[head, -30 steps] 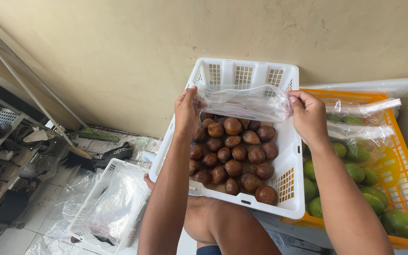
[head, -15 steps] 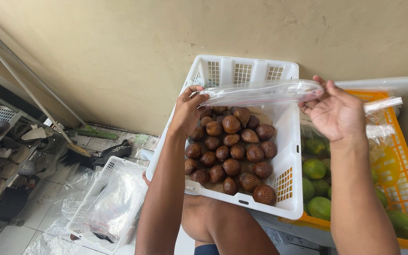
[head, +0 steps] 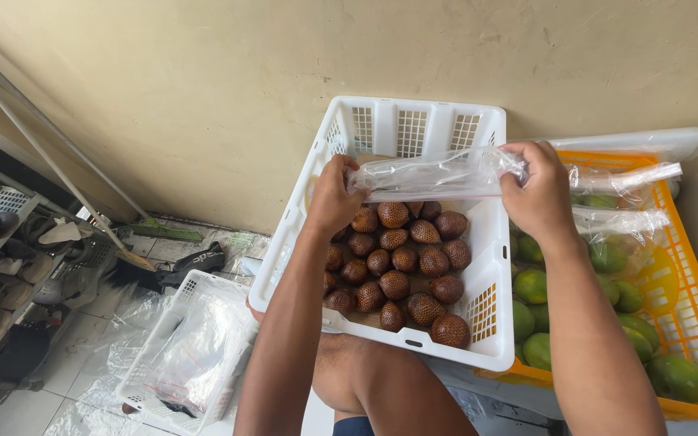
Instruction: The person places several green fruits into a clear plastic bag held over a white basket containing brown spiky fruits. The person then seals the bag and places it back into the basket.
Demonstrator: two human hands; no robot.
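Beige plaster wall (head: pixel 203 97) filled the background, with a tiled floor (head: pixel 66 355) below at the left. Against the wall sat a white plastic crate (head: pixel 414 121), resting partly on the person's knee, its floor covered with brown scaly fruits (head: pixel 397 258). Just beside its right wall stood an orange crate (head: pixel 688 299) of green mangoes (head: pixel 531 287), partly under loose clear plastic.

Both hands were raised over the far half of the white crate, holding a clear plastic bag (head: pixel 430 173) stretched flat between them. The left hand (head: pixel 334 198) had its fingers (head: pixel 349 173) curled and pressed together, pinching the bag's left end. The right hand (head: pixel 536 190) gripped the right end near the crate's right wall, its fingers (head: pixel 519 157) folded tight over the plastic, knuckles up. The bag hung above the fruits, not touching them as far as could be told.

On the floor at lower left stood a smaller white basket (head: pixel 195 355) holding clear plastic bags. A shoe rack (head: pixel 2 258) stood at the far left edge, and long poles (head: pixel 50 161) leaned on the wall.
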